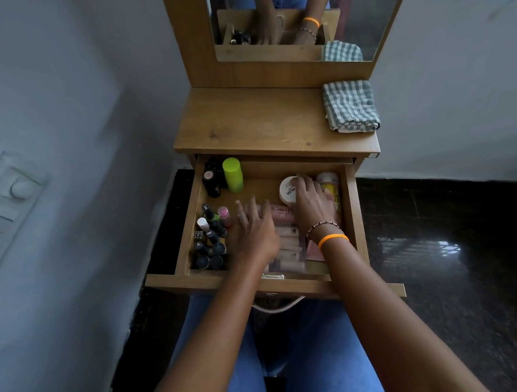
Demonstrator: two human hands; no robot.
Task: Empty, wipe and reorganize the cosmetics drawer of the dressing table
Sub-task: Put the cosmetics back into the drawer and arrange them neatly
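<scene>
A wooden dressing table (264, 119) with a mirror (305, 15) stands against a pale wall over a dark glossy floor. Its drawer (195, 279) is pulled fully out and still full.

Contents, from the centre outward:
- A round white jar (287, 189) lies tilted at centre rear. The right hand (311, 204) covers it, fingers curled over its rim in what appears to be a grip.
- A row of pink tubes (288, 242) fills the centre. The left hand (254, 226) hovers over them, fingers spread and blurred, holding nothing visible.
- A yellow-labelled bottle (330, 184) lies at the right wall.
- A cluster of nail polish bottles (209, 239) stands front left.
- 1 lime-green cylinder (233, 174) and 1 black bottle (211, 182) stand rear left.

Handling, as judged: the jar is light, rigid and smooth; take it across the lid. The polish bottles are probably glass, small and easily toppled; lift them by the caps, a few at a time. The tubes are soft and may slide.

A folded checked cloth (350, 106) lies on the tabletop at rear right.
</scene>
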